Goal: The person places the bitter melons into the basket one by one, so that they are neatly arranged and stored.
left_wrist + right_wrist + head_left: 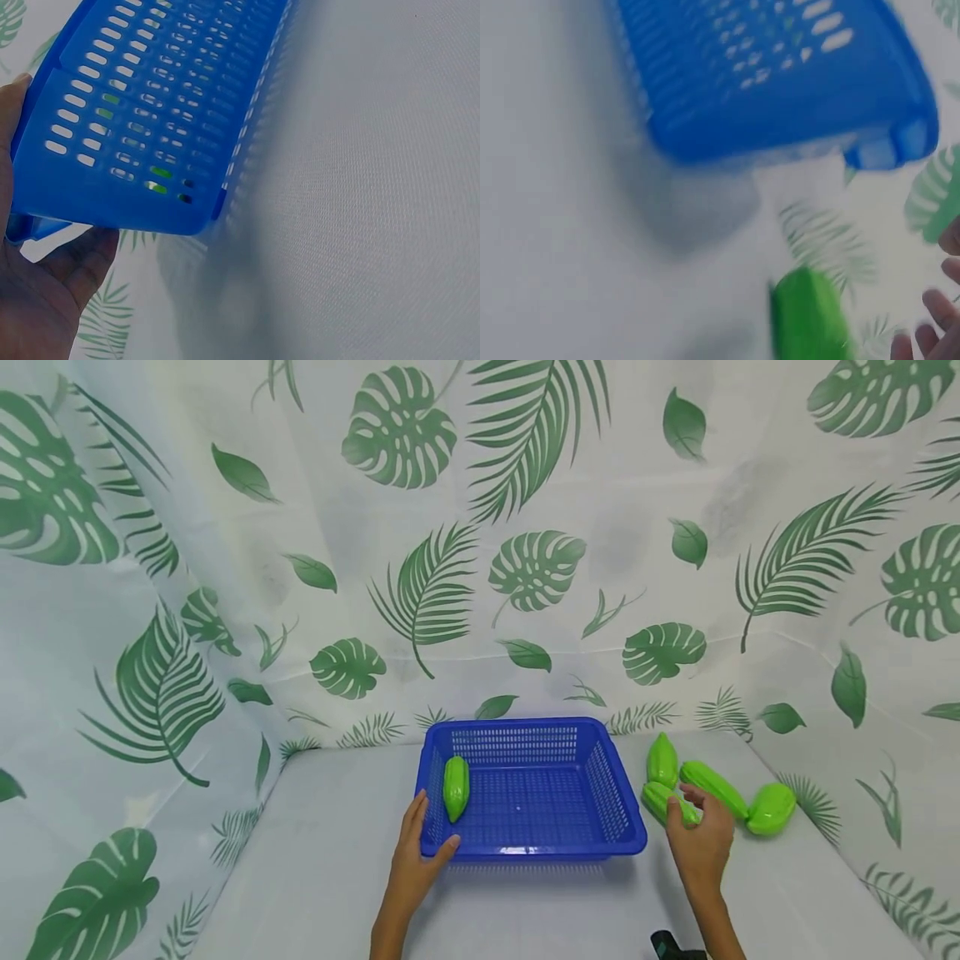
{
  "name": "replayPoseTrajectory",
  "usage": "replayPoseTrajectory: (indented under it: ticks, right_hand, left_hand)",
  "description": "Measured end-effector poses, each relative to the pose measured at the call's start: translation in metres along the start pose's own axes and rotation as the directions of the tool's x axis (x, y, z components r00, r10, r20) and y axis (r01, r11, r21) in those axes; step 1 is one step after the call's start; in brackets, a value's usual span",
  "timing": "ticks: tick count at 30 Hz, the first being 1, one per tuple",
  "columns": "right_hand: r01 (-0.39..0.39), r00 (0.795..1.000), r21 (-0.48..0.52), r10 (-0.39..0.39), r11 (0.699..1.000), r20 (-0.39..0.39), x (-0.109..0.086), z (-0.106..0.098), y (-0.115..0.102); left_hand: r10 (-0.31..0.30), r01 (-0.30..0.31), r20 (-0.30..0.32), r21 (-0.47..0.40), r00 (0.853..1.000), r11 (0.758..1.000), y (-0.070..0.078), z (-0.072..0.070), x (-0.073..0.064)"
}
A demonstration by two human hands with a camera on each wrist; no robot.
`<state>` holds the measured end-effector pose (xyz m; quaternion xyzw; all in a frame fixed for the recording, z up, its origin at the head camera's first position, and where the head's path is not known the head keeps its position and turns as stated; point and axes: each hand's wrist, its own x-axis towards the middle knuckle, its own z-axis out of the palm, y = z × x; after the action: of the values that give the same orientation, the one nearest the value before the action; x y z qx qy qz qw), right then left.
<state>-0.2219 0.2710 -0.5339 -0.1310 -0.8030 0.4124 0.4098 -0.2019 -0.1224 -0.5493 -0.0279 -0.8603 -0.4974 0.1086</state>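
A blue plastic basket (517, 850) with slotted walls stands on the table. My left hand (414, 860) holds its front left corner, thumb at the front rim and fingers along the left side. In the left wrist view, that hand (52, 281) bends around the basket corner (112, 191). Inside the basket, at its left, lies a glossy green ribbed vegetable (456, 787). My right hand (703, 839) hovers over a similar green vegetable (660, 800) right of the basket. The right wrist view has loosely spread fingers (934, 330) apart from the green vegetable (810, 319).
More green vegetables lie right of the basket: one behind (662, 760), a long one (712, 787) and a rounder one (771, 808) farther right. White leaf-print cloth (480, 610) rises behind and at both sides. A dark object (667, 945) shows by the right forearm.
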Motion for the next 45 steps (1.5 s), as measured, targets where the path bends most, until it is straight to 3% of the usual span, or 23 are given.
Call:
replayPoseTrajectory:
  ticks: [5, 10, 17, 27, 34, 45]
  right_hand:
    - [-0.120, 0.988, -0.165, 0.135, 0.979, 0.079, -0.006, -0.009, 0.021]
    - [-0.225, 0.935, -0.313, 0.294, 0.923, 0.196, -0.009, -0.015, 0.038]
    - [-0.248, 0.881, -0.379, 0.370, 0.891, 0.293, -0.013, -0.018, 0.054]
    - [-0.176, 0.870, -0.415, 0.339, 0.892, 0.359, -0.006, -0.014, 0.064]
    - [-0.169, 0.872, -0.420, 0.334, 0.891, 0.357, -0.001, -0.008, 0.065]
    - [-0.180, 0.873, -0.412, 0.338, 0.893, 0.351, -0.001, -0.007, 0.064]
  left_hand:
    - [-0.007, 0.007, -0.005, 0.000, 1.000, 1.000, 0.000, 0.000, -0.001]
    - [-0.016, 0.016, 0.006, 0.001, 1.000, 1.000, -0.001, 0.001, -0.002]
    - [-0.020, 0.020, 0.006, 0.010, 1.000, 1.000, -0.001, 0.003, -0.004]
    - [-0.019, 0.019, 0.002, 0.017, 1.000, 1.000, 0.001, 0.000, -0.002]
    - [0.019, -0.019, -0.009, -0.001, 1.000, 1.000, 0.000, 0.000, 0.001]
    - [0.008, -0.008, -0.012, -0.005, 1.000, 1.000, 0.000, 0.000, 0.001]
